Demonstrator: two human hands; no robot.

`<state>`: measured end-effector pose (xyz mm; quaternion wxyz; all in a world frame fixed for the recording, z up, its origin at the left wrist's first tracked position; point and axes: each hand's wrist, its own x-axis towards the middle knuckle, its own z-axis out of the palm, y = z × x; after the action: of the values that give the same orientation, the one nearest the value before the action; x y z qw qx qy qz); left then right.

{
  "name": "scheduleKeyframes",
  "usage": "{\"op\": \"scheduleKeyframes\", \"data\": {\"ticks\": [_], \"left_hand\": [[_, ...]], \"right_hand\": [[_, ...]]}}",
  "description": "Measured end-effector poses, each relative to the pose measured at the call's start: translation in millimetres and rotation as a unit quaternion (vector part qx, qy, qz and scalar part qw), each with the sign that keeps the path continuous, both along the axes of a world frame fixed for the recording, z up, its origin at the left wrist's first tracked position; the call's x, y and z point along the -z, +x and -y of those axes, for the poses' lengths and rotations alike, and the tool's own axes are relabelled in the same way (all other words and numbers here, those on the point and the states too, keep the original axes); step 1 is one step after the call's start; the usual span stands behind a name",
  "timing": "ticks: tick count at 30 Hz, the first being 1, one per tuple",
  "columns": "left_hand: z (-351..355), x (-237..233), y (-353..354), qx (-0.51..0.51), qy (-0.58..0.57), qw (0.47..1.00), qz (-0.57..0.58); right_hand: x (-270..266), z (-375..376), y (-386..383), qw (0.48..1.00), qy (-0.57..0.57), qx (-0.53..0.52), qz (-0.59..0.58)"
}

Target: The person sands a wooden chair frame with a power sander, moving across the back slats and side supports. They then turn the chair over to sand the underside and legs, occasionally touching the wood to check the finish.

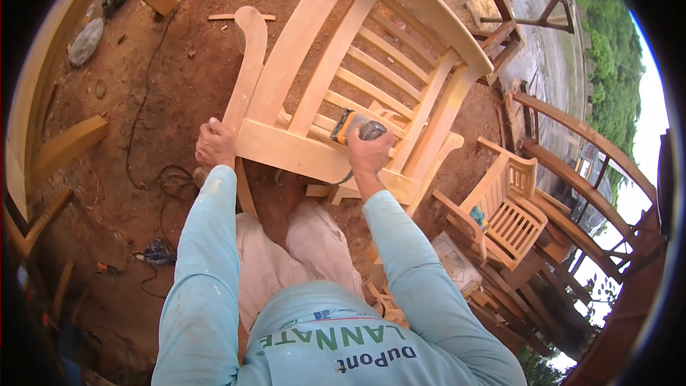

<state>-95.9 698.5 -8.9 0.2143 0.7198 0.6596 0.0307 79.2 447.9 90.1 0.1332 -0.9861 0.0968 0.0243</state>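
Note:
An unfinished pale wooden armchair point(371, 50) lies tipped over on the dirt floor in front of me, its slatted back pointing away. My left hand point(214, 144) grips the chair's armrest post at the left. My right hand point(370, 154) holds an orange and grey power sander point(355, 126) against the chair's seat frame, with its cord hanging down below the rail. My light blue sleeves and pale trousers fill the lower middle of the view.
A second finished wooden armchair point(500, 211) stands at the right among stacked curved wooden frames point(586, 143). A black cable point(146, 100) snakes over the dirt at the left. Timber beams point(68, 144) lie at the left edge. More chair frames point(522, 0) stand at the top right.

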Motion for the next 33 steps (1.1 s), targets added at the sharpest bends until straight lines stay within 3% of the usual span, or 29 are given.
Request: {"op": "scheduleKeyframes", "data": {"ticks": [3, 6, 9, 12, 16, 23, 33], "left_hand": [[-0.3, 1.6, -1.5, 0.001, -0.004, 1.000, -0.005], [-0.2, 0.6, 0.3, 0.002, -0.003, 1.000, -0.008], [-0.6, -1.4, -0.5, 0.004, -0.012, 1.000, -0.009], [-1.0, -1.9, 0.2, 0.004, -0.019, 1.000, -0.009], [-1.9, -0.3, 0.1, 0.002, -0.022, 1.000, -0.019], [-2.1, 1.1, -1.3, -0.003, -0.024, 1.000, -0.004], [-1.6, 0.6, -0.3, -0.003, -0.041, 0.999, -0.006]], "right_hand": [[-2.5, 10.5, 3.1, 0.999, -0.007, 0.026, 0.025], [-2.0, 3.4, 3.6, 0.999, 0.004, 0.027, -0.042], [19.7, -12.7, -8.8, 0.995, -0.037, -0.077, 0.054], [12.7, -42.0, -16.2, 0.997, 0.055, -0.049, 0.028], [13.7, -42.3, -18.4, 0.996, -0.010, -0.087, 0.025], [-8.2, -6.4, -5.2, 0.996, -0.058, -0.002, -0.072], [-2.0, -51.1, -21.1, 0.995, -0.039, -0.065, -0.058]]}}
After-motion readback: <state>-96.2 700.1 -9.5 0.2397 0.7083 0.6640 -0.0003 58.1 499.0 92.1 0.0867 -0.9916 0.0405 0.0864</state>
